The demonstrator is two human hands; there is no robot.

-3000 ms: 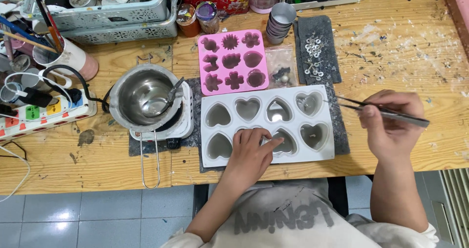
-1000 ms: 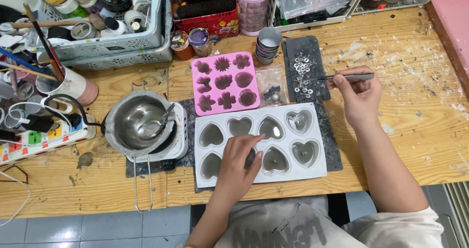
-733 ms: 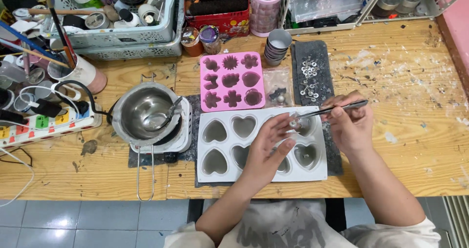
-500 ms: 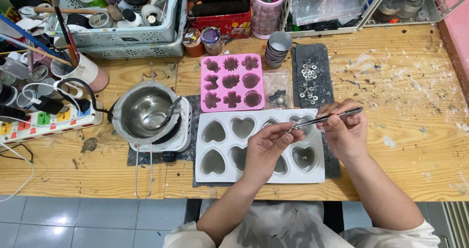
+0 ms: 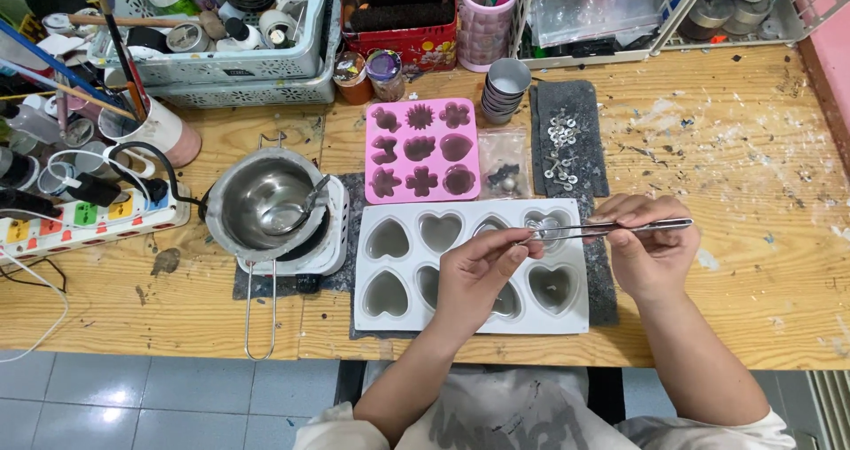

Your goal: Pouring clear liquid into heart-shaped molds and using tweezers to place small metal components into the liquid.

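The person leans over the white heart mould lying flat on the wooden bench; the right hand, just past the mould's right edge, is closed around the handle of long metal tweezers, whose tips reach left over the mould's upper right cavities; the left hand rests on the mould's middle, its fingers pinched together at the tweezer tips, seemingly on something small that I cannot make out; the two left cavities look bare and grey, and what sits in the cavities nearer the hands is too small to tell, so the job seems only partly through, with most hearts left to attend to; just behind the mould lies a pink flower mould, and behind its right corner a dark mat of small metal discs; to the mould's left stands a steel pot on a small heater.
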